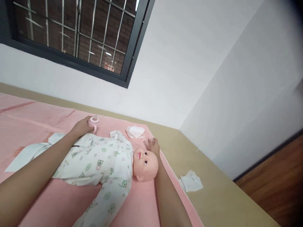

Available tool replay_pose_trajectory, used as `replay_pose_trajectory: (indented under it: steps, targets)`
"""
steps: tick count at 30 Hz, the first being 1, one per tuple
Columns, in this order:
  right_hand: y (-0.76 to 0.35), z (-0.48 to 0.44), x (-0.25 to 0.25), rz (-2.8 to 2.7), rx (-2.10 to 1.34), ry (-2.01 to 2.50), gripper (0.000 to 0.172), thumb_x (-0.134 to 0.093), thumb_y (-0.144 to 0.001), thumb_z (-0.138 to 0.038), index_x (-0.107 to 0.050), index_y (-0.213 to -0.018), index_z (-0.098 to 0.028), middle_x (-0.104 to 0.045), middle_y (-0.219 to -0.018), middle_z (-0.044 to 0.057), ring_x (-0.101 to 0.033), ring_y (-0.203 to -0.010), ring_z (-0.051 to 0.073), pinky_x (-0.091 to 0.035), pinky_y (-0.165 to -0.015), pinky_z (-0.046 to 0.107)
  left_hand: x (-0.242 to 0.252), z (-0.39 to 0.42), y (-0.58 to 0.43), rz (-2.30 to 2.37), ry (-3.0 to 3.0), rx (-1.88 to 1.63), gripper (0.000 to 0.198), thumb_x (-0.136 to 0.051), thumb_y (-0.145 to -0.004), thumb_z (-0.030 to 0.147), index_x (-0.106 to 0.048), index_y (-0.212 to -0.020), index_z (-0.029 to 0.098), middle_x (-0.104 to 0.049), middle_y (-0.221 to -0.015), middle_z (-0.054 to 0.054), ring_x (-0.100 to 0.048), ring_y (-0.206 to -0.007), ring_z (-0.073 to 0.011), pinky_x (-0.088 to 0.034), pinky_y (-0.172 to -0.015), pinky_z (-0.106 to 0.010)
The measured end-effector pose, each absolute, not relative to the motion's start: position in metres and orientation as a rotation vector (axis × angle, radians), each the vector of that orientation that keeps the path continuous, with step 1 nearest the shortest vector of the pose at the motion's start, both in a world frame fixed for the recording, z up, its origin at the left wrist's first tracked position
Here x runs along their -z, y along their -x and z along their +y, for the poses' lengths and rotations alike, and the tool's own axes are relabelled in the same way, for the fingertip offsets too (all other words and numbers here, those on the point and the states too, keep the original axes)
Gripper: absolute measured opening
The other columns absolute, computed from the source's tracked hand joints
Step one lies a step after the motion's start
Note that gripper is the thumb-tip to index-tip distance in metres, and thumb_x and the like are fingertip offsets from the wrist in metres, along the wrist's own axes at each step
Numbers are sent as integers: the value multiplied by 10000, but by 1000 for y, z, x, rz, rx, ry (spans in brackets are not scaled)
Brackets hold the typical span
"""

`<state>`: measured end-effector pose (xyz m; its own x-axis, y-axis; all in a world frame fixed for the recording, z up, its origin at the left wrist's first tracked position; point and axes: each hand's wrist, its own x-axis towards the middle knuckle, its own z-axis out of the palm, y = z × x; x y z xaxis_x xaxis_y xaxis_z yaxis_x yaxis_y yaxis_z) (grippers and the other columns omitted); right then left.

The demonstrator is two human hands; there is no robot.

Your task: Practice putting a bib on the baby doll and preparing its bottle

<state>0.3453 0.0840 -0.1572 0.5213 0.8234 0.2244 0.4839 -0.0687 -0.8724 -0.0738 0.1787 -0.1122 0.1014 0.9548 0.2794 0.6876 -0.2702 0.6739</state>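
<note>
A baby doll [145, 165] in a white patterned outfit [94, 157] lies on its back on a pink sheet [142, 198], its head toward the right. Beyond the doll's body, my left hand [82, 126] is closed around a pink baby bottle [94, 121] with a handle and a clear nipple. My right hand [154, 145] is just past the doll's head, fingers closed on a small clear object [152, 141], perhaps a cap. A crumpled white tissue or packet [135, 132] lies between my hands.
A crumpled white cloth or tissue [191, 181] lies on the tan tabletop [213, 189] at the right, by the sheet's edge. Behind the table rise a white wall [151, 101] and a dark-framed, barred window [127, 63]. Brown wood [274, 176] shows at the far right.
</note>
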Motion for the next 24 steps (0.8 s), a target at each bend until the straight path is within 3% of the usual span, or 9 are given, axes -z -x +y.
replay_pose_trajectory:
  steps: [3,7,13,16,19,21,24]
  targets:
    - [-337,84,147,-1062,-332,1724,521,-473,-812,-596,-544,-1093,-164,-644,-1122,144,-614,-1035,256,-481,-909,371,112,177,73,1608,-2016,-1010,489,-540,-739,261,-501,-1216,166,-663,-1001,-30,-618,-925,-248,-468,-770,-311]
    - [-324,78,115,-1194,-456,1500,523,-512,-784,-631,-544,-1021,-166,-645,-1088,131,-625,-979,238,-513,-826,352,98,170,70,1612,-1986,-1094,499,-533,-780,327,-446,-1232,132,-615,-1142,-95,-589,-1018,-275,-467,-810,-330]
    - [-286,50,45,-1343,-545,1268,519,-632,-746,-597,-546,-1037,-177,-646,-1061,100,-612,-960,198,-509,-831,335,63,145,49,1431,-2118,-1291,522,-544,-749,419,-464,-1224,219,-626,-1142,-46,-585,-1053,-278,-442,-921,-365]
    - [-258,33,22,-1438,-592,1177,488,-663,-750,-553,-542,-1067,-202,-646,-1066,67,-608,-951,174,-506,-830,315,48,124,35,1350,-2375,-1236,547,-487,-760,436,-459,-1258,209,-646,-1096,-44,-601,-1008,-263,-279,-1092,-432]
    - [-231,19,14,-1500,-604,1112,464,-699,-744,-498,-531,-1074,-218,-627,-1081,42,-606,-947,156,-510,-807,289,37,103,24,1186,-2618,-1072,608,-491,-753,427,-420,-1305,184,-654,-1121,-52,-625,-954,-243,-94,-1156,-458]
    - [-216,14,13,-1505,-616,1082,454,-706,-743,-482,-518,-1067,-225,-612,-1096,36,-610,-951,153,-518,-780,274,32,93,20,1058,-2753,-988,554,-502,-741,409,-478,-1251,192,-661,-1135,-48,-625,-971,-244,-50,-1159,-457]
    - [-200,9,14,-1479,-605,1047,429,-686,-765,-477,-501,-1063,-230,-600,-1113,40,-617,-953,152,-529,-759,266,27,84,18,923,-2866,-959,445,-507,-734,391,-569,-1138,213,-684,-1067,-22,-618,-988,-239,-78,-1150,-445]
